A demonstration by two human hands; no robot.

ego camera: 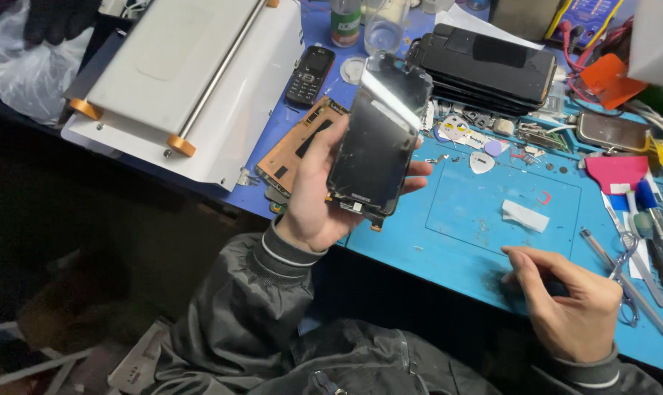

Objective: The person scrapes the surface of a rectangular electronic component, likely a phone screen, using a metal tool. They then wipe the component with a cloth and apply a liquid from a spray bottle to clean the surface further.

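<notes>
L hand [313, 201] fingers wrap a detached phone screen panel [379, 139], thumb on its near edge, fingertips [417, 170] showing round the far edge; firm grip, panel lifted off the blue work mat [492, 212] and tilted, glass facing up toward the camera. Long axis runs from the wrist end up and away to the R, toward the stack of dark phones [492, 66]. R hand [569, 303] rests low on the mat's near edge, fingers curled narrow, pinching something small and dark; can't tell what. Panel lies up and L of the R hand, well apart, so L hand is the nearer by far. Tweezers [624, 271] lie just beside the R hand; a white scrap [525, 216] sits on the mat between the hands.
</notes>
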